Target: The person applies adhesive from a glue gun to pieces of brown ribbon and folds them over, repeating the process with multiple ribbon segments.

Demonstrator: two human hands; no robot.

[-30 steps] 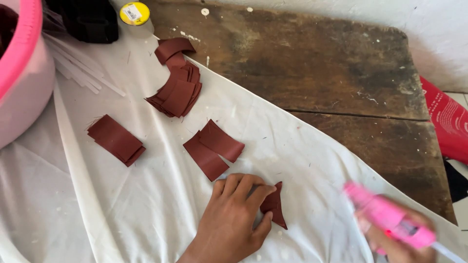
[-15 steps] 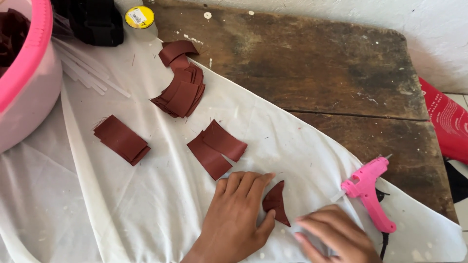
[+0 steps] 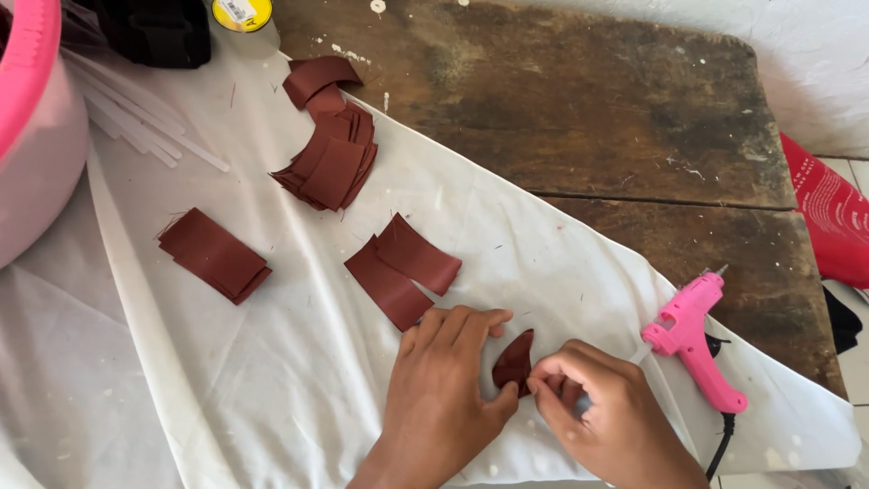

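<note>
The left hand (image 3: pixel 444 389) lies palm down on the white cloth (image 3: pixel 272 362), its fingers (image 3: pixel 457 324) stretched flat and close together, the thumb pressed against the lower edge of a small folded maroon ribbon piece (image 3: pixel 514 362). The right hand (image 3: pixel 602 412) comes in from the other side, knuckles up and wrist bent inward; its fingers (image 3: pixel 548 373) curl and pinch the same ribbon piece at its lower tip, so the piece stands up slightly between the two hands.

Just beyond the left fingertips lie two overlapping maroon ribbon rectangles (image 3: pixel 403 269). Farther out from them is a fanned pile of cut ribbon pieces (image 3: pixel 330 158), and well off to the left a flat stack of folded ribbon (image 3: pixel 215 254). Near the right hand's knuckles a pink hot glue gun (image 3: pixel 695 340) rests on the cloth's edge.

The cloth covers part of a worn, dark wooden surface (image 3: pixel 588 118). Clear glue sticks (image 3: pixel 136 122) lie beside a pink basin (image 3: pixel 36 136) at the far left.
</note>
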